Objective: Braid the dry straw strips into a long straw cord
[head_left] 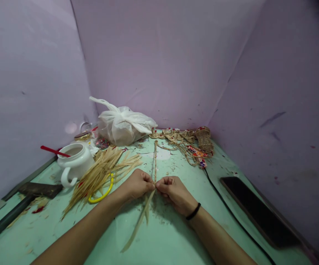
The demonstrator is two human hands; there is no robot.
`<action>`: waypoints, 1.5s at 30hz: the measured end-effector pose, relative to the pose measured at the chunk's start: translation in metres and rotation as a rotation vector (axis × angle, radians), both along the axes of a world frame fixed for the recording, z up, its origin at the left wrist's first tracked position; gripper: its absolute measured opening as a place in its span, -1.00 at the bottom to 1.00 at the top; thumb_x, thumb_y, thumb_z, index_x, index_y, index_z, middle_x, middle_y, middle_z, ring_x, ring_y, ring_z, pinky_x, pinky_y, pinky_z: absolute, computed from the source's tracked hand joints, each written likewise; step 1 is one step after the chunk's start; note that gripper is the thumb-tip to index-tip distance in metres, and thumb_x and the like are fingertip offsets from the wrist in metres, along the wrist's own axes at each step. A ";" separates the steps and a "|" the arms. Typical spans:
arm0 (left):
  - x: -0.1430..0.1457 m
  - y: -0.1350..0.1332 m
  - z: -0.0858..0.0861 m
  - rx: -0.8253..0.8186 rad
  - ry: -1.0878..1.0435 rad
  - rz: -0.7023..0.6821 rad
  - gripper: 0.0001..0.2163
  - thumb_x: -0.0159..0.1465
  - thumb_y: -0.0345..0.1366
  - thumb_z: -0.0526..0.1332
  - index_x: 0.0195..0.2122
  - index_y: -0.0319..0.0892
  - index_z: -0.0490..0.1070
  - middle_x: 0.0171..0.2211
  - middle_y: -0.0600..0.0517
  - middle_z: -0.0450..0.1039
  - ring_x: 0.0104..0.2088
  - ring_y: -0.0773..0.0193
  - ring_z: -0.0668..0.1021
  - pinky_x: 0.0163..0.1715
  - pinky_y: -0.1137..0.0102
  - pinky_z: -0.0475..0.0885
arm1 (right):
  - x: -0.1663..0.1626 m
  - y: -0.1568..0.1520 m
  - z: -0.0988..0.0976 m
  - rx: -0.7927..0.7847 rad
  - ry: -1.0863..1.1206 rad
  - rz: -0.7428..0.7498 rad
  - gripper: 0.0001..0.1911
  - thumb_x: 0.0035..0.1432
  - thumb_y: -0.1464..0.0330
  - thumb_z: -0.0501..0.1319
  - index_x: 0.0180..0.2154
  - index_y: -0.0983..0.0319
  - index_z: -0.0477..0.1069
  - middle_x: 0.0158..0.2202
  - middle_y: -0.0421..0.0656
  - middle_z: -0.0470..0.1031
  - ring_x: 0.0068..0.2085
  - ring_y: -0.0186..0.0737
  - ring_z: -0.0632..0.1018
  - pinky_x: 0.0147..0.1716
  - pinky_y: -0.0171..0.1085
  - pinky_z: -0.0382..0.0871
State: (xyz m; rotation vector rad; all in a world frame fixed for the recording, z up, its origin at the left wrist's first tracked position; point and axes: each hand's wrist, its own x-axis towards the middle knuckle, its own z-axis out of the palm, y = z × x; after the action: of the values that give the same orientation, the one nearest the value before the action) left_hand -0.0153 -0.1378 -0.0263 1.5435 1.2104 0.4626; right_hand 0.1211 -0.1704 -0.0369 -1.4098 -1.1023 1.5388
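Note:
A thin braided straw cord (155, 158) runs straight away from me over the table, and its near end is between my hands. My left hand (141, 184) is closed, thumb and forefinger pinching the cord's end. From the other side my right hand (173, 189), with a black band on its wrist, pinches the same spot. The fingertips nearly meet there. Loose flat straw strands (138, 226) trail from the pinch toward me. Beside my left forearm lies a bundle of dry straw strips (100, 171), with a yellow ring-shaped handle (106, 193) at its edge.
A white pot (78, 162) with a red stick stands left, near a dark broad-bladed tool (40, 189). Behind are a white plastic bag (126, 127) and a heap of braided cords (178, 136). A dark phone-like slab (258, 213) and a black cable (225, 202) lie right.

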 end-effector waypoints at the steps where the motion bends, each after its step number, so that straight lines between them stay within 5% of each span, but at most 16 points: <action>1: -0.001 0.000 0.001 0.043 0.068 -0.005 -0.90 -0.15 -0.34 0.11 -0.68 -0.28 0.33 -0.79 0.15 0.11 -0.72 0.48 0.17 -0.70 0.52 0.02 | 0.000 0.000 -0.001 -0.005 -0.002 0.006 -0.92 -0.27 0.43 0.11 -0.68 0.28 0.22 -0.82 -0.37 0.07 -0.77 -0.55 0.03 -0.77 -0.42 -0.21; 7: 0.001 -0.019 0.020 0.340 0.503 -0.046 -0.83 -0.06 -0.35 0.05 -0.65 -0.27 0.39 -0.71 0.05 0.27 -0.61 0.38 0.32 -0.61 0.50 0.10 | -0.007 -0.002 -0.003 0.024 -0.034 -0.036 -0.93 -0.27 0.44 0.08 -0.69 0.28 0.22 -0.83 -0.36 0.07 -0.76 -0.54 0.04 -0.74 -0.40 -0.20; 11: 0.015 -0.049 0.025 0.548 0.725 -0.064 -0.76 0.05 -0.36 -0.02 -0.45 -0.23 0.44 -0.52 -0.07 0.42 -0.48 0.27 0.43 -0.50 0.45 0.18 | -0.012 -0.004 -0.003 0.054 0.030 -0.126 -0.97 -0.29 0.50 0.08 -0.67 0.29 0.23 -0.79 -0.34 0.15 -0.72 -0.53 0.11 -0.71 -0.41 -0.13; 15: 0.020 -0.059 0.028 0.613 0.798 -0.124 -0.74 0.05 -0.40 -0.03 -0.36 -0.24 0.43 -0.46 -0.13 0.44 -0.42 0.20 0.46 -0.44 0.40 0.22 | -0.014 -0.005 -0.004 0.035 0.110 -0.154 -0.96 -0.31 0.51 0.08 -0.65 0.29 0.22 -0.76 -0.33 0.19 -0.69 -0.51 0.15 -0.69 -0.42 -0.08; 20: -0.001 -0.027 0.038 0.447 0.547 0.030 -0.70 0.05 -0.16 0.04 -0.63 -0.27 0.39 -0.67 0.00 0.33 -0.61 0.36 0.36 -0.60 0.49 0.13 | -0.011 -0.005 0.002 0.009 0.150 -0.090 -0.92 -0.24 0.44 0.14 -0.63 0.28 0.21 -0.81 -0.39 0.07 -0.75 -0.55 0.04 -0.72 -0.41 -0.20; 22: -0.008 -0.014 0.037 0.243 0.381 0.143 -0.72 0.04 -0.17 0.04 -0.57 -0.28 0.40 -0.71 0.06 0.29 -0.70 0.43 0.29 -0.67 0.51 0.11 | -0.010 -0.006 0.005 0.007 0.157 -0.061 -0.88 -0.22 0.39 0.16 -0.62 0.28 0.22 -0.81 -0.40 0.05 -0.76 -0.56 0.00 -0.72 -0.41 -0.23; 25: -0.007 -0.007 0.028 -0.152 0.128 0.091 -0.78 -0.03 -0.22 0.09 -0.50 -0.29 0.41 -0.74 0.11 0.26 -0.79 0.47 0.21 -0.77 0.53 0.03 | -0.009 -0.006 0.006 0.022 0.209 -0.047 -0.86 -0.23 0.38 0.18 -0.59 0.28 0.22 -0.76 -0.35 0.18 -0.73 -0.55 0.08 -0.72 -0.42 -0.18; 27: -0.003 -0.008 0.021 -0.278 -0.012 0.068 -0.83 -0.09 -0.27 0.13 -0.57 -0.30 0.37 -0.75 0.09 0.27 -0.80 0.47 0.22 -0.80 0.54 0.03 | -0.008 -0.005 0.005 0.031 0.218 -0.028 -0.86 -0.25 0.39 0.18 -0.57 0.28 0.22 -0.71 -0.32 0.25 -0.72 -0.55 0.12 -0.71 -0.43 -0.16; 36: 0.004 -0.011 0.009 -0.207 -0.009 0.179 -0.86 -0.18 -0.45 0.10 -0.79 -0.22 0.13 -0.90 0.21 -0.01 -0.85 0.53 0.04 -0.83 0.54 -0.15 | 0.001 0.001 -0.010 0.317 -0.321 0.070 -0.94 -0.19 0.42 0.11 -0.61 0.29 0.29 -0.64 -0.21 0.35 -0.58 -0.42 0.30 -0.59 -0.42 0.10; 40: 0.009 -0.013 0.005 -0.173 -0.017 0.203 -0.84 -0.18 -0.48 0.09 -0.80 -0.22 0.11 -0.90 0.23 -0.07 -0.84 0.55 -0.01 -0.81 0.53 -0.19 | 0.004 -0.007 0.001 0.312 -0.697 0.029 -0.83 -0.17 0.33 0.12 -0.64 0.30 0.37 -0.65 -0.17 0.38 -0.58 -0.37 0.31 -0.62 -0.40 0.04; 45: 0.012 -0.016 0.007 -0.195 -0.048 0.257 -0.89 -0.17 -0.47 0.08 -0.78 -0.24 0.18 -0.88 0.18 0.03 -0.85 0.52 0.06 -0.82 0.52 -0.13 | -0.004 -0.020 0.015 0.303 -0.785 0.071 -0.82 -0.17 0.37 0.09 -0.62 0.30 0.42 -0.65 -0.15 0.41 -0.59 -0.37 0.33 -0.64 -0.41 0.01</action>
State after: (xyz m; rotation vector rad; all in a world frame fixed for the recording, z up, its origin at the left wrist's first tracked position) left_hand -0.0033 -0.1543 -0.0189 1.2121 1.3813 0.5289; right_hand 0.1168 -0.1900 -0.0216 -1.8101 -1.7667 0.7906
